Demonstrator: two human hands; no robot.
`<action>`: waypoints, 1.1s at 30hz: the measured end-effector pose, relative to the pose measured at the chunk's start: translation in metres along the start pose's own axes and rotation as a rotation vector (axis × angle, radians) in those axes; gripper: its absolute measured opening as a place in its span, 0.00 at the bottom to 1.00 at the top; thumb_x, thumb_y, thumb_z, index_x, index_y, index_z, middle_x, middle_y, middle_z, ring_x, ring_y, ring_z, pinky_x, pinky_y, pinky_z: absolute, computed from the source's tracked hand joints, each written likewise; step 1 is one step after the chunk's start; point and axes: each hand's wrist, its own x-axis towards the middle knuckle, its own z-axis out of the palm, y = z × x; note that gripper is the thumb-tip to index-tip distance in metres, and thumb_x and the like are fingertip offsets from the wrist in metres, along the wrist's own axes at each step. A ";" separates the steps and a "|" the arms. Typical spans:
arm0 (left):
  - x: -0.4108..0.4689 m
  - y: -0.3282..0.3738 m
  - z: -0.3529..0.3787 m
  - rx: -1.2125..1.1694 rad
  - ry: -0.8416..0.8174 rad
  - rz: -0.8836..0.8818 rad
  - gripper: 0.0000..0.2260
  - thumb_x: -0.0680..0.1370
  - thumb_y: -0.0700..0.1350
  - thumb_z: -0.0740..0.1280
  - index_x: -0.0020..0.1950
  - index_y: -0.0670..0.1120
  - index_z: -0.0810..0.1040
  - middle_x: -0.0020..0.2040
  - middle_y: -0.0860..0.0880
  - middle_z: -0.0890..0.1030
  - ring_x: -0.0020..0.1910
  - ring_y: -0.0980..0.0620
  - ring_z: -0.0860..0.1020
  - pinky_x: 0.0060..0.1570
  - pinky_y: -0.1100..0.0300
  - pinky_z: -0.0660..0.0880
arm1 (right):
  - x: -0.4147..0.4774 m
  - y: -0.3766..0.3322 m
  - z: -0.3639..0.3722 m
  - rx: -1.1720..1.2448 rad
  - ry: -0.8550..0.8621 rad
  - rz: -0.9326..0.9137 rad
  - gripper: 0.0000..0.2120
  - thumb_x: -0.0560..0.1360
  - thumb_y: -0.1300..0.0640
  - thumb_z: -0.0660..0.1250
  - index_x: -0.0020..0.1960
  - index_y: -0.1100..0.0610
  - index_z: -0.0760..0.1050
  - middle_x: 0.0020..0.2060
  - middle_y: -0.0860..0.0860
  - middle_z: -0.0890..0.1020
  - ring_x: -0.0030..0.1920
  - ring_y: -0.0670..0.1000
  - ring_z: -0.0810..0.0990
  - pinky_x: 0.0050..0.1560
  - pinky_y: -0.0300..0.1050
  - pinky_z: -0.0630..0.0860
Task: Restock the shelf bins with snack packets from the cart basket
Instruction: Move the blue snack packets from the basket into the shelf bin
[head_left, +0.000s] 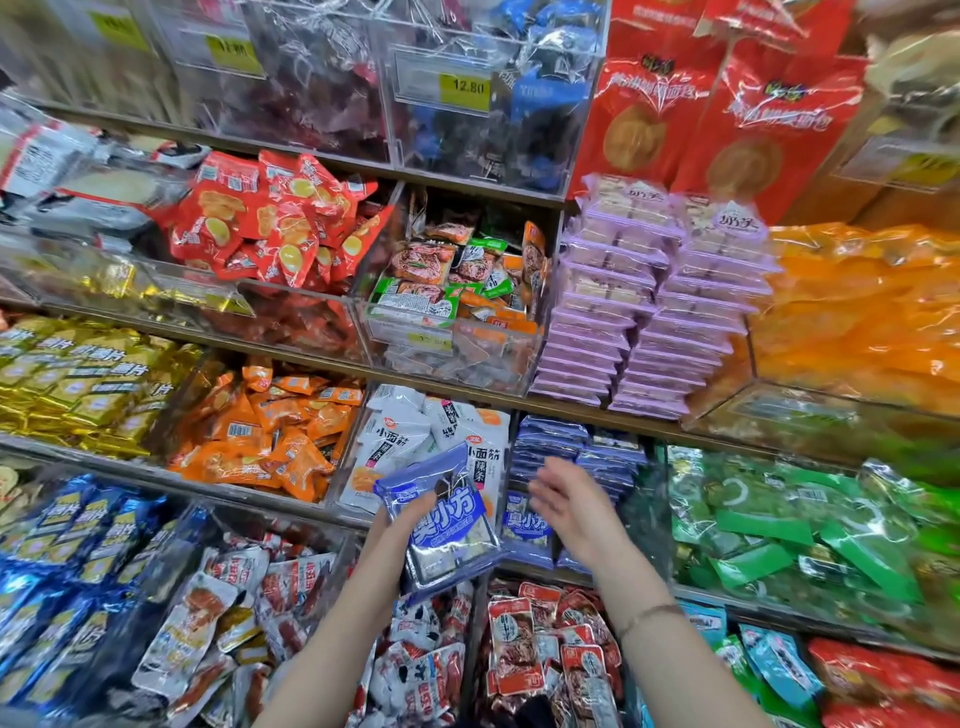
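Observation:
My left hand grips a stack of blue snack packets from the left side, thumb on the top packet's face. The stack is held tilted in front of the shelf, just left of the bin of matching blue packets. My right hand hovers beside the stack's right edge with fingers straight and spread, holding nothing, in front of that blue bin. The cart basket is out of view.
Clear acrylic bins fill the shelves: white packets behind the stack, orange packets to the left, green packets to the right, purple packs above, red-and-white packets below my arms.

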 end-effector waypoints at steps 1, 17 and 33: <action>-0.001 -0.002 0.003 0.003 0.004 0.005 0.49 0.54 0.69 0.76 0.72 0.58 0.65 0.70 0.50 0.72 0.68 0.45 0.71 0.68 0.39 0.65 | -0.015 0.006 0.005 -0.155 -0.071 0.001 0.17 0.75 0.51 0.67 0.60 0.57 0.74 0.53 0.53 0.80 0.51 0.51 0.80 0.50 0.45 0.78; -0.003 -0.013 0.020 0.259 0.213 0.027 0.45 0.70 0.67 0.65 0.79 0.52 0.49 0.78 0.47 0.56 0.75 0.43 0.60 0.69 0.44 0.62 | -0.063 0.046 0.004 -0.311 -0.101 -0.043 0.26 0.74 0.48 0.67 0.67 0.59 0.69 0.46 0.50 0.82 0.37 0.46 0.82 0.49 0.44 0.78; -0.011 -0.006 0.009 0.232 0.227 -0.067 0.30 0.69 0.62 0.71 0.68 0.55 0.68 0.59 0.52 0.79 0.55 0.51 0.77 0.59 0.50 0.69 | 0.026 -0.004 -0.058 0.366 0.464 -0.003 0.11 0.77 0.60 0.65 0.58 0.63 0.73 0.36 0.53 0.75 0.31 0.47 0.72 0.22 0.33 0.74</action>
